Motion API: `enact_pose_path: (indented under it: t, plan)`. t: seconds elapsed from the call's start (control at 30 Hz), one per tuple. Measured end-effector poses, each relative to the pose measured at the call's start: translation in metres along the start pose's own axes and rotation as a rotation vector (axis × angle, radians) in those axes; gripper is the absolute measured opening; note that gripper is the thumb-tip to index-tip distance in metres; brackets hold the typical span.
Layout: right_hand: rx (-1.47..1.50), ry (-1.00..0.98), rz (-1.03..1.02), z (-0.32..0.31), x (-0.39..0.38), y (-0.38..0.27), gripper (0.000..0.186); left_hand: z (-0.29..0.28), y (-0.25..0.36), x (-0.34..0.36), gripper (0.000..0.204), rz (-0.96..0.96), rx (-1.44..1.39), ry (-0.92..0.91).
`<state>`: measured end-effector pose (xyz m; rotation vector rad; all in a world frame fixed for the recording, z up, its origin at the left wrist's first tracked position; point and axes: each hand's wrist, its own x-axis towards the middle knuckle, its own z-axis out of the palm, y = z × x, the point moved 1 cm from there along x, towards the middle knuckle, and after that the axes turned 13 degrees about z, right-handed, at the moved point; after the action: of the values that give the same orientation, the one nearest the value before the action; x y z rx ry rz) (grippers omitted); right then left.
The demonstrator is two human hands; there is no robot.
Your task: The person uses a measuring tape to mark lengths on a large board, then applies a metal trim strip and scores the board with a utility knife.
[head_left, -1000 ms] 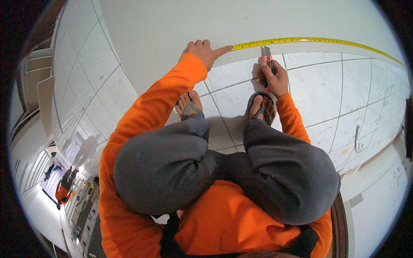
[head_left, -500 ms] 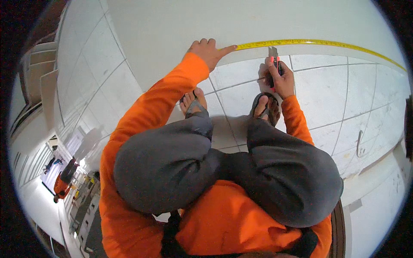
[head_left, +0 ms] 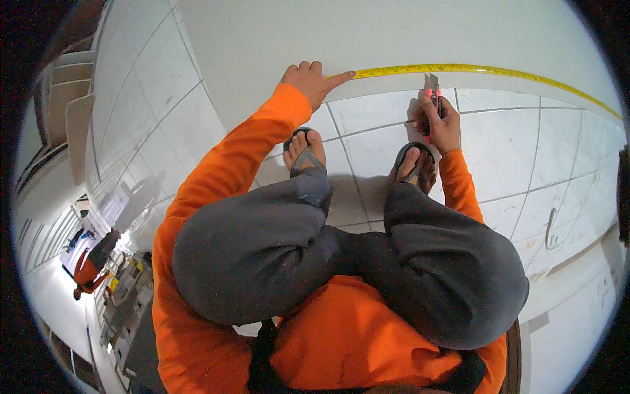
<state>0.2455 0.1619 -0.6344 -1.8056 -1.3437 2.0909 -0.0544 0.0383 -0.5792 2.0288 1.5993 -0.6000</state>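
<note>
A yellow tape measure's blade [head_left: 420, 68] stretches rightward across a pale, smooth board [head_left: 407, 33]. My left hand [head_left: 307, 82] rests on the board, one digit stretched out and pressing on the left end of the tape, the other fingers bent. Just below the tape, my right hand [head_left: 441, 125] is closed around a red and black utility knife [head_left: 433, 98]. The knife's metal blade is out and points away from me, its tip close to the tape and over the board's near edge. The tape's case is not visible.
White floor tiles [head_left: 499, 141] with dark joints lie between the board and my sandalled feet [head_left: 413, 164]. Brown panels [head_left: 79, 138] stand at the far left. Another person in orange [head_left: 88, 269] bends over cluttered things at the lower left. A thin curved item [head_left: 550, 228] lies at right.
The gap between my left fingertip and the knife has widened a little, with the knife now farther right along the tape. My view has shifted slightly. The other person has bent and reaches out.
</note>
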Motion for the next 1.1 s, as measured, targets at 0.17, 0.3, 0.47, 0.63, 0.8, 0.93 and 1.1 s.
enact_pose_path:
  t: [0.17, 0.3, 0.47, 0.63, 0.8, 0.93, 1.1]
  plan:
    - [-0.017, 0.018, 0.008, -0.003, 0.003, 0.001, 0.031, 0.003, -0.003, -0.005, 0.064, 0.005, 0.009, 0.009]
    - [-0.026, 0.024, 0.008, 0.0, 0.001, -0.001, 0.032, 0.009, -0.005, -0.007, 0.064, 0.016, 0.031, 0.072]
    - [0.099, 0.027, -0.023, -0.002, 0.004, 0.008, 0.04, 0.002, -0.002, -0.002, 0.067, 0.014, 0.04, 0.059]
    - [0.045, -0.15, 0.091, 0.034, -0.021, -0.009, 0.05, 0.01, -0.004, -0.007, 0.067, -0.011, 0.032, 0.04]
    - [-0.011, -0.203, 0.055, 0.045, -0.012, 0.006, 0.043, 0.01, -0.004, -0.002, 0.065, 0.008, 0.061, 0.059]
    - [0.073, -0.27, 0.136, 0.061, -0.023, -0.003, 0.036, 0.013, -0.004, -0.002, 0.065, 0.006, 0.049, 0.054]
    - [0.022, -0.32, 0.109, 0.066, -0.022, -0.001, 0.037, 0.011, -0.004, -0.003, 0.066, 0.0, 0.051, 0.031]
